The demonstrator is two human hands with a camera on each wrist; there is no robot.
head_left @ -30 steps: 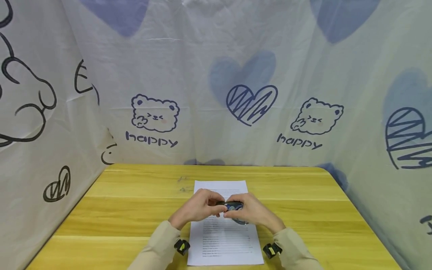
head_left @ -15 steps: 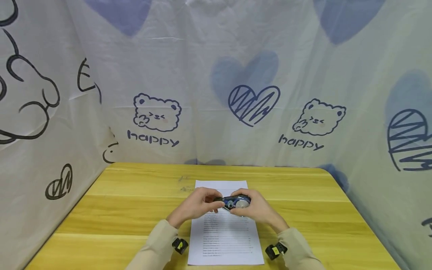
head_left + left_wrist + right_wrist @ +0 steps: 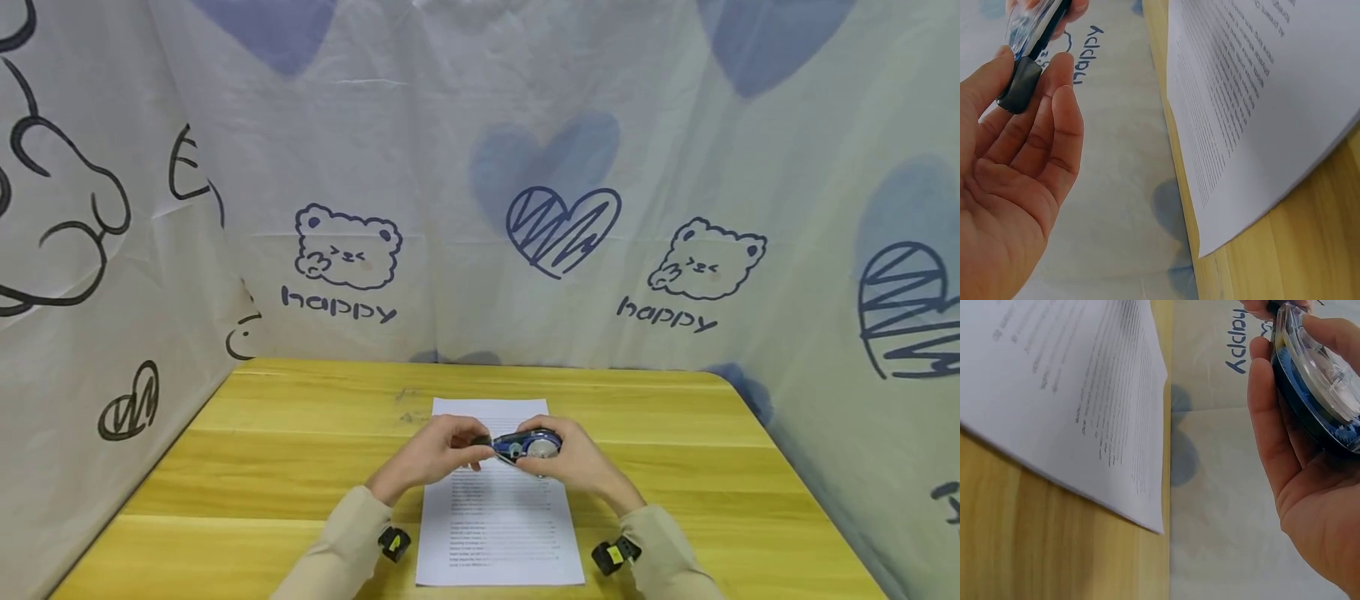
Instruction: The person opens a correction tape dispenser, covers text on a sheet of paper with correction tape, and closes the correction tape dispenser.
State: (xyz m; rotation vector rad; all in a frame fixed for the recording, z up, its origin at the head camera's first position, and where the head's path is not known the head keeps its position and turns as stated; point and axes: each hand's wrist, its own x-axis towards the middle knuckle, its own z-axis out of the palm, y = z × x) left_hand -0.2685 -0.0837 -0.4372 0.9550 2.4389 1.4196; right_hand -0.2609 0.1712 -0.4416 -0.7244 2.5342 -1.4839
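Observation:
A correction tape (image 3: 542, 447) with a clear shell, blue gears and a white spool is held above the paper. My right hand (image 3: 576, 457) grips its wide body between thumb and fingers. In the right wrist view the dark blue side of the correction tape (image 3: 1300, 394) lies along the curled fingers. My left hand (image 3: 429, 454) pinches the dark cap (image 3: 1020, 87) at its narrow end, thumb on one side and fingertips on the other. The cap lines up with the body's tip. Below both hands lies a printed sheet of paper (image 3: 502, 533).
The sheet rests lengthwise on a yellow wooden table (image 3: 300, 467), with its edge slightly raised in the wrist views. White cloth (image 3: 450, 108) with hearts and bear drawings hangs behind the table and at both sides. Each sleeve cuff has a small black wrist device (image 3: 617, 554) beside it.
The correction tape has turned so more of its clear side shows, and it has shifted right with my right hand. My left hand has drawn slightly left, still pinching the cap.

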